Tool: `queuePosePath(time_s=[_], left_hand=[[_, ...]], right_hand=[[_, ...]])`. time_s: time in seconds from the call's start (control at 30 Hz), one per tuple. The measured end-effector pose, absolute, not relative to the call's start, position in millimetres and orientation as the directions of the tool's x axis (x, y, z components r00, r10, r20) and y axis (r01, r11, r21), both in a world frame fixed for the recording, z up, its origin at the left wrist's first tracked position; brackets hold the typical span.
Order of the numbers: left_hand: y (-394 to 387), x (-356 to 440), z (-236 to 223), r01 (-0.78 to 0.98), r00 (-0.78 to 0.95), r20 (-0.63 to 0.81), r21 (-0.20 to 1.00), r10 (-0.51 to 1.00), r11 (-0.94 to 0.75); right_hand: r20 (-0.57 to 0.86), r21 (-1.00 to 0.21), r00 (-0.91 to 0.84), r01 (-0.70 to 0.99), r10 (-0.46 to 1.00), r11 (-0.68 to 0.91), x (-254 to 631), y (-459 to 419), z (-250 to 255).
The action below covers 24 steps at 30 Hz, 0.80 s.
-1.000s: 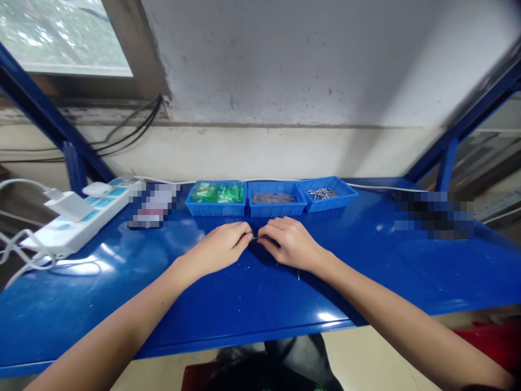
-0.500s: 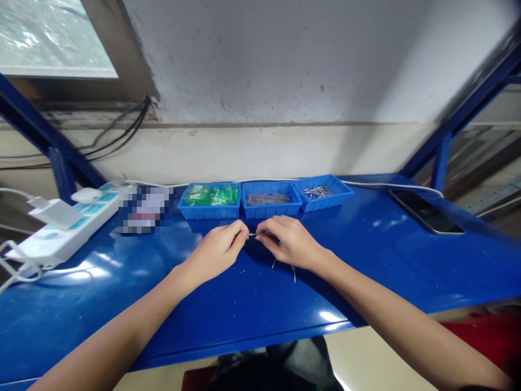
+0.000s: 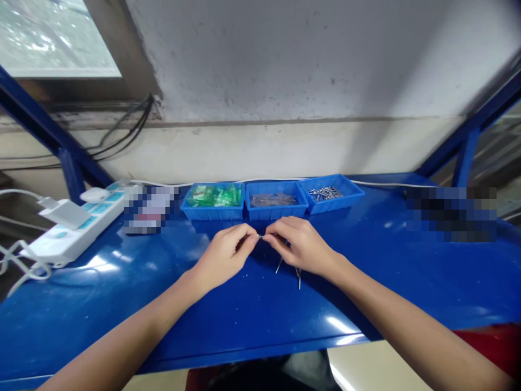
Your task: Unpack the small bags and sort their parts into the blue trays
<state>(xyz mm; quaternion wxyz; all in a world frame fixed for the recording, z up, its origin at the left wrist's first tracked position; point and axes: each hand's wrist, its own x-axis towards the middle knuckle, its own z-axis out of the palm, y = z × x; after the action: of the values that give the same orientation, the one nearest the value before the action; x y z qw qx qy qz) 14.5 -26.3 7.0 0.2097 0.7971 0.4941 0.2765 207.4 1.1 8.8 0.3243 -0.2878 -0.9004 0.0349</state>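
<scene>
L hand [image 3: 226, 252] & R hand [image 3: 303, 244]: fingers pinched nearly closed, both apparently on small metal pc [image 3: 261, 237] btwn them, over bench [image 3: 244, 315]. Risk: tiny grip area, so pc might slip, drop & mix w/ loose metal pins [image 3: 299, 279] nr R hand.

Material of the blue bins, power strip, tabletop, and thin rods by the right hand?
Blue bins: likely moulded plastic, semi-gloss; ribbed walls.
Power strip: probably plastic, glossy white; smooth casing.
Tabletop: glossy blue coating or paint, sharp reflections; base material unclear.
Thin rods: probably metal; silvery sheen, but too small to be sure.
</scene>
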Motion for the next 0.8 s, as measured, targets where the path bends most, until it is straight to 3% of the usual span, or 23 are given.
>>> queuePosePath(time_s=[0.1, 0.2, 0.3, 0.37, 0.47, 0.57, 0.67, 0.8], left_hand=[[-28.0, 29.7, 4.7, 0.736, 0.389, 0.133, 0.550, 0.912, -0.394], [-31.0, 43.4, 1.2, 0.780, 0.471, 0.107, 0.412, 0.875, -0.470], [-32.2, 45.7, -3.3, 0.775, 0.510, 0.125, 0.364, 0.851, -0.517], [-30.8, 40.2, -6.9, 0.765, 0.512, 0.146, 0.372, 0.847, -0.526], [-25.5, 27.2, -10.5, 0.750, 0.482, 0.163, 0.430, 0.861, -0.502], [-18.8, 16.4, -8.7, 0.745, 0.397, 0.183, 0.508, 0.899, -0.433], [-14.9, 12.4, -3.7, 0.719, 0.359, 0.239, 0.545, 0.902, -0.431], [-16.9, 14.6, 0.5, 0.688, 0.359, 0.285, 0.562, 0.889, -0.458]], right_hand=[[0.643, -0.233, -0.504, 0.588, 0.576, 0.775, 229.5, 16.1, 15.1], [0.758, -0.278, -0.153, 0.804, 0.634, 0.526, 266.8, 37.8, 18.4], [0.845, -0.307, 0.123, 0.909, 0.520, 0.283, 296.5, 52.0, 19.5], [0.858, -0.341, 0.194, 0.908, 0.476, 0.245, 299.7, 52.0, 20.2], [0.811, -0.377, 0.096, 0.841, 0.578, 0.389, 277.0, 38.9, 19.6], [0.713, -0.350, -0.237, 0.695, 0.660, 0.628, 240.2, 19.7, 14.3], [0.590, -0.291, -0.533, 0.561, 0.607, 0.775, 212.9, 6.0, 4.4], [0.511, -0.226, -0.659, 0.516, 0.552, 0.826, 203.0, 1.2, -5.0]])
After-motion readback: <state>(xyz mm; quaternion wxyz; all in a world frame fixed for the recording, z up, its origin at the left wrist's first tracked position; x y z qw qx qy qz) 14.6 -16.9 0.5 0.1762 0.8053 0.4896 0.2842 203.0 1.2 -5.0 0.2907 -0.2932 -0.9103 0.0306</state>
